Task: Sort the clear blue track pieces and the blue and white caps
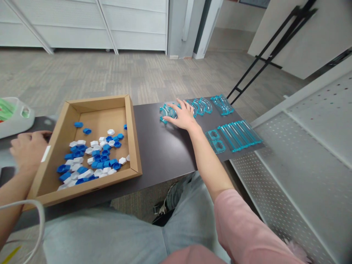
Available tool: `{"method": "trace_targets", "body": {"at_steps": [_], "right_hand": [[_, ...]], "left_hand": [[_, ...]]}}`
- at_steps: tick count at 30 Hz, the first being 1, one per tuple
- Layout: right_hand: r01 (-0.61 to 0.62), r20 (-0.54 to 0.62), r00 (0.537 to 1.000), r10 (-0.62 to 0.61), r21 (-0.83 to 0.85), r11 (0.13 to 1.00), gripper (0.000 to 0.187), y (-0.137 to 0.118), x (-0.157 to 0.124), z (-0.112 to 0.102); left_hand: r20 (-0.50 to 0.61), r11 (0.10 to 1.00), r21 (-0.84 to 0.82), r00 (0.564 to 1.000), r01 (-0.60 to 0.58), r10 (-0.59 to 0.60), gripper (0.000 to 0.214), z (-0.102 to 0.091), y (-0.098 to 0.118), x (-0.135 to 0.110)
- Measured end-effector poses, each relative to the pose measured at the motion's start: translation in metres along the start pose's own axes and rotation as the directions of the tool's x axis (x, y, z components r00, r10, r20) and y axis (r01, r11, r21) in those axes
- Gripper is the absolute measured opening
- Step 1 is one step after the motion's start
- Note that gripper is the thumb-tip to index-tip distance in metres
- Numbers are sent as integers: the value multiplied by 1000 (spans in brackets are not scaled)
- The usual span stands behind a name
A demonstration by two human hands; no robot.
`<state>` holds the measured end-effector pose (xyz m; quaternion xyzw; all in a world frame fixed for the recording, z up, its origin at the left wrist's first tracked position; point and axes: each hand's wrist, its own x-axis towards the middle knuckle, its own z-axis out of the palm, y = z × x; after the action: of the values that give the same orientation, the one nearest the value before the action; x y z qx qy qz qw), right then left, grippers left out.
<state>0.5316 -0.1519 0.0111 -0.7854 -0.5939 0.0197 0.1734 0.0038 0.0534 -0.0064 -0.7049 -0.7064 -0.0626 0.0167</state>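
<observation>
My right hand (183, 116) reaches across the dark table (159, 146), fingers spread flat over clear teal curved track pieces (167, 112) at the far edge. More curved pieces (202, 105) and wavy pieces (222, 104) lie to its right. Straight teal tubes (238, 135) and two small teal blocks (216, 140) lie nearer me. My left hand (29, 149) rests curled against the outer left wall of a cardboard tray (134, 146) that holds several blue and white hexagonal pieces (92, 157).
A white container with green contents (15, 115) sits at the far left. White perforated panels (302, 161) stand to the right of the table. A black easel stand (264, 58) is behind. A white cable (33, 209) crosses my left arm.
</observation>
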Motion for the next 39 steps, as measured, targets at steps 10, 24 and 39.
{"method": "trace_targets", "body": {"at_steps": [10, 24, 39], "right_hand": [[-219, 149, 964, 220, -22, 975, 106, 9, -1, 2], [46, 212, 976, -46, 5, 999, 84, -6, -1, 8], [1, 185, 983, 2, -13, 1000, 105, -13, 1, 12]], "left_hand": [[3, 999, 25, 1000, 21, -21, 92, -2, 2, 0], [75, 1000, 4, 997, 21, -21, 103, -17, 15, -12], [36, 999, 10, 999, 40, -40, 88, -7, 6, -5]]}}
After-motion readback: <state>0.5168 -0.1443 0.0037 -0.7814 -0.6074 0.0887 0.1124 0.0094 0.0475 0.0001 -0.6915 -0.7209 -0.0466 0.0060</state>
